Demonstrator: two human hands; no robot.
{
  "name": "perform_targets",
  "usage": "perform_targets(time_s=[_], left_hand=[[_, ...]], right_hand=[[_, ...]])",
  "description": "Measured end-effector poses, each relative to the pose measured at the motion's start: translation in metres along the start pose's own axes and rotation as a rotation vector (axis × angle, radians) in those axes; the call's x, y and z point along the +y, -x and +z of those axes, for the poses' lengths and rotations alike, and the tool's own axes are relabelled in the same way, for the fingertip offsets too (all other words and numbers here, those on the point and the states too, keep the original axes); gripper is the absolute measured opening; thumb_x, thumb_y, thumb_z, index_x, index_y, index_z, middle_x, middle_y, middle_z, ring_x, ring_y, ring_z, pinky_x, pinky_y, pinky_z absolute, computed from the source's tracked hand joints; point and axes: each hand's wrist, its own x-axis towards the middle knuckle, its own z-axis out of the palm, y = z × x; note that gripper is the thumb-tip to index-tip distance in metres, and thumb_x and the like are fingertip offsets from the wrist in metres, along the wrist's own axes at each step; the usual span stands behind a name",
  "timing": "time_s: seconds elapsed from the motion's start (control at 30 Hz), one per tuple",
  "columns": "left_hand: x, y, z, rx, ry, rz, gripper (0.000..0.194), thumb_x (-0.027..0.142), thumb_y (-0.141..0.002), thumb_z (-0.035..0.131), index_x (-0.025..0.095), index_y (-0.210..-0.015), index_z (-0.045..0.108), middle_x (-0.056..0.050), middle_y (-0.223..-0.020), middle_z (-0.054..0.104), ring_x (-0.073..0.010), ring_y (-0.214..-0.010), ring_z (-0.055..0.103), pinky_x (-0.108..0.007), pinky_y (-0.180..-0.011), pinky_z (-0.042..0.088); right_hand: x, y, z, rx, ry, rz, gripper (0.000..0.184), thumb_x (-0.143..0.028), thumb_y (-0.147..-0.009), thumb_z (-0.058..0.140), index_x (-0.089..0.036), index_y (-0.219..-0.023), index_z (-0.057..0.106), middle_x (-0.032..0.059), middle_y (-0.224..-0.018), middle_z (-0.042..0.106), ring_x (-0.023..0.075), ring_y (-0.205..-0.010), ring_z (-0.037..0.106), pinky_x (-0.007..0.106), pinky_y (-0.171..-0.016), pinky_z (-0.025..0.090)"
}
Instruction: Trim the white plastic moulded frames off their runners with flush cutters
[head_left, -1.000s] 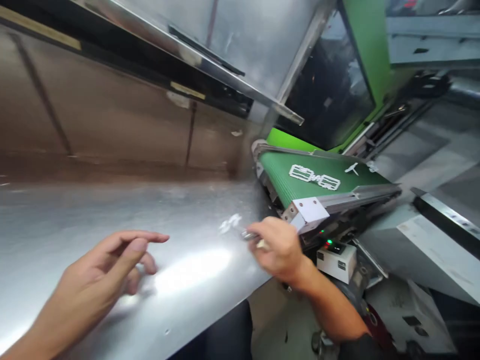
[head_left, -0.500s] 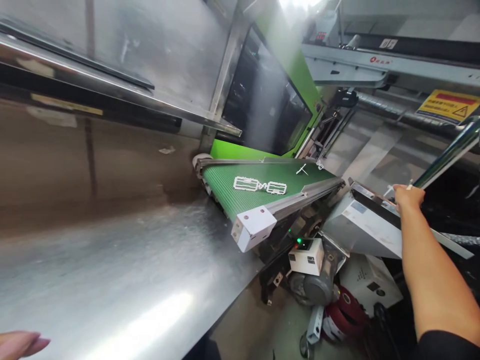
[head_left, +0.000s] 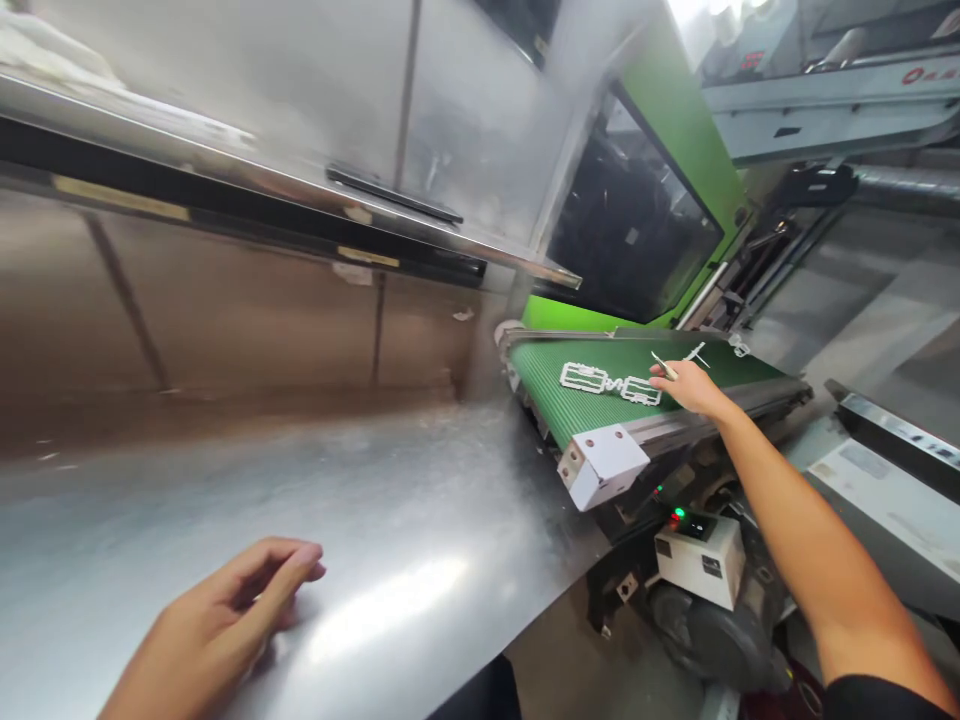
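Over the near end of the green conveyor belt (head_left: 540, 375), my right hand (head_left: 691, 388) is closed around a slim pale tool (head_left: 666, 368); its exact kind is too small to make out. Just left of those fingers lies a pair of joined white plastic frames (head_left: 585, 378) on the belt. A thin white plastic piece (head_left: 697, 353) lies farther along, partly behind the hand. My left hand (head_left: 225, 625) hovers over or rests on the metal tabletop (head_left: 420, 500), fingers curled and thumb tip against the forefinger, with nothing seen between them.
At the belt's near corner sits a white block (head_left: 604, 465). Behind it rises a green machine (head_left: 675, 80) with a dark window. A metal shelf (head_left: 300, 195) overhangs the table. Below right are a control box (head_left: 701, 560) and a grey hopper (head_left: 885, 480).
My right hand has swung left from the hopper to the belt; the white piece it held there no longer shows in it. My left hand has come farther into view over the table.
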Motion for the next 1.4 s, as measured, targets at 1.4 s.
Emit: perform_targets(time_s=[1.4], left_hand=[[0.007,-0.05,-0.061,0.115,0.95,-0.43,0.02,0.035,-0.114,0.055,0.018,-0.103,0.06,-0.007,-0.087,0.076,-0.0121,-0.044,0.063,-0.016,-0.032,0.042]], right_hand=[[-0.228,0.175,0.284,0.258,-0.687,-1.084,0.048,-0.001,-0.1,0.089,-0.025,-0.141,0.079,0.0094,-0.13,0.075,0.0274,-0.102,0.076,0.042,-0.086,0.064]])
